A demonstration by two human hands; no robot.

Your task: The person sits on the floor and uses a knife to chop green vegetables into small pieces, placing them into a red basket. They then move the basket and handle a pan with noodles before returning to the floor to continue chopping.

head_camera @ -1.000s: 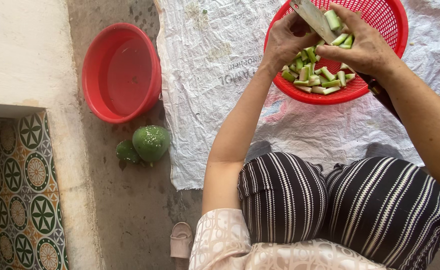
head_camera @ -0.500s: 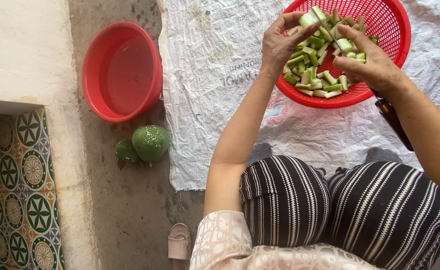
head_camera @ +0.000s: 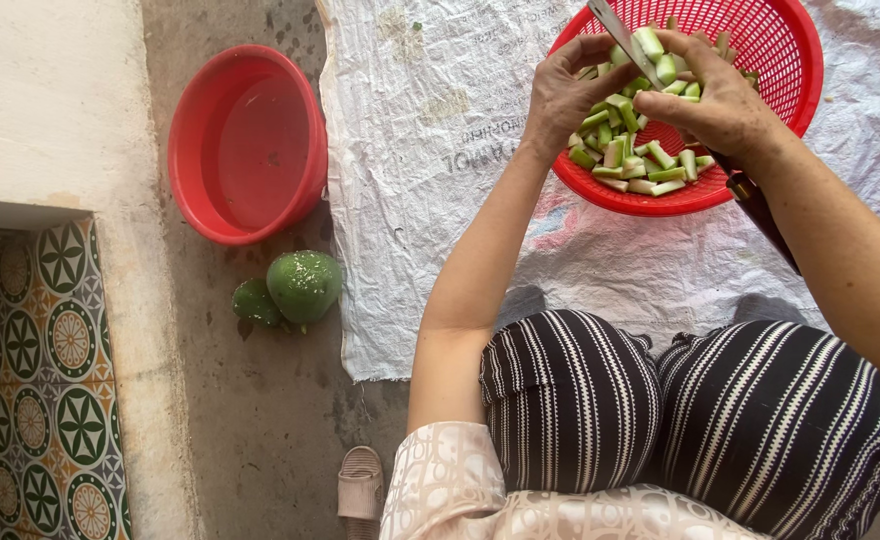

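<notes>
Both hands cut gourd over red basket.
Left hand (head_camera: 567,95) gripped a pale green gourd piece (head_camera: 649,43); right hand (head_camera: 715,100) clenched a knife (head_camera: 624,43), blade on it. Cut chunks (head_camera: 636,160), green skin and white flesh, lay in the red mesh basket (head_camera: 795,70) on a white sack (head_camera: 440,180).

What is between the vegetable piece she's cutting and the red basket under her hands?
Nothing visible. The left hand and right hand hold the gourd piece and knife directly above the red basket, already holding cut pieces.
</notes>
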